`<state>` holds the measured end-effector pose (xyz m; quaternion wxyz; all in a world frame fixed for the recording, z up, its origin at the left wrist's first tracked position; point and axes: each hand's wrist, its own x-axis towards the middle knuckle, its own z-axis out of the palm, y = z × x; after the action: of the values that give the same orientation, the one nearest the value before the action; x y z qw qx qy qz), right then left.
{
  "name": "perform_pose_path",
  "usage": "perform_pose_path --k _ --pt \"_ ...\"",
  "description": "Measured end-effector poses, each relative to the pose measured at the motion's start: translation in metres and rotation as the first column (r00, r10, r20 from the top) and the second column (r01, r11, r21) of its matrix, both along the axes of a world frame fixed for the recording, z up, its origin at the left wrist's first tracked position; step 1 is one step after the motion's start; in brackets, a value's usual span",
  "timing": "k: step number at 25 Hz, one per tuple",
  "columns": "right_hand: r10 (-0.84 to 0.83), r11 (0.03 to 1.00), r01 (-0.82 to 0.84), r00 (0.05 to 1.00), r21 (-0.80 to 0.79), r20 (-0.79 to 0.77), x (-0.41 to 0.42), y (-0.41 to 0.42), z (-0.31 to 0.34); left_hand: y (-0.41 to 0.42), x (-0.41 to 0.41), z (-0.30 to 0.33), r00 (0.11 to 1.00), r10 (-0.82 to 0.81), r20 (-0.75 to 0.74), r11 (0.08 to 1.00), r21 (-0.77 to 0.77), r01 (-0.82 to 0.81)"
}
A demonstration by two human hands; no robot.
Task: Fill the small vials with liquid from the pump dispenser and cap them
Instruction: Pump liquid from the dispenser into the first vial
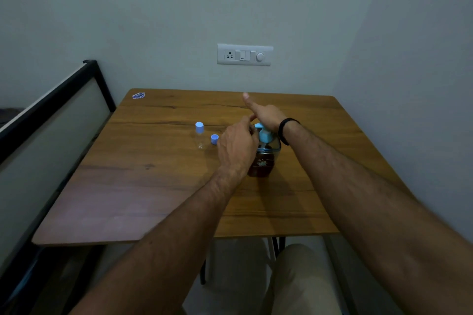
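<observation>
**Vial held at the pump spout, palm on the pump head**

The wooden table (153, 186) fills the middle of the view, with a switch panel (245, 55) on the wall at twelve o'clock beyond it. Near the table's centre stands the pump dispenser (265, 158), upright, its long axis vertical, the lower body holding dark reddish-brown liquid under a clear shoulder and a light blue pump head.

The right hand (265, 112) lies over that pump head from the three o'clock side, fingers straight and splayed toward eleven o'clock, palm seeming to press down; it grips nothing. The left hand (238, 146) comes in from seven o'clock and sits just beside the dispenser at its nine o'clock, fingers curled together as if pinching something small at the spout. I judge this to be an open vial held under the nozzle, but the hand hides it and I cannot tell its fill. The move turns on that vial mouth staying directly under the spout tip; the left hand is the nearer one to both.

At nine o'clock from the left hand, a capped vial (200, 135) stands upright, clear-walled with a pale blue cap, and looks empty. Between it and the left hand lies a loose blue cap (214, 139), open side up, likely meant for the hidden vial
</observation>
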<state>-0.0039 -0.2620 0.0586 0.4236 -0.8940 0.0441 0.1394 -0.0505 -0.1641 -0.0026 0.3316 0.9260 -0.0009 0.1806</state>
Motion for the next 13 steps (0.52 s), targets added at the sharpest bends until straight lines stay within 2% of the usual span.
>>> perform_pose_path --k 3,7,11,13 --pt "-0.001 0.999 0.002 1.000 -0.038 0.029 0.003 -0.001 -0.001 0.000 0.001 -0.001 1.000 -0.006 -0.007 1.000 -0.026 0.006" --pt "0.039 0.999 -0.037 0.994 0.026 -0.104 0.000 -0.005 0.007 -0.001 -0.002 0.002 1.000 0.000 -0.014 1.000 -0.021 0.000" --pt "-0.052 0.998 0.053 0.997 -0.015 0.057 0.001 0.000 -0.004 -0.001 -0.003 0.002 1.000 0.015 -0.019 1.000 -0.022 -0.015" --pt "-0.032 0.999 0.032 0.999 -0.011 0.020 0.002 -0.002 -0.001 -0.001 -0.003 0.003 1.000 0.006 -0.015 0.999 -0.031 -0.006"
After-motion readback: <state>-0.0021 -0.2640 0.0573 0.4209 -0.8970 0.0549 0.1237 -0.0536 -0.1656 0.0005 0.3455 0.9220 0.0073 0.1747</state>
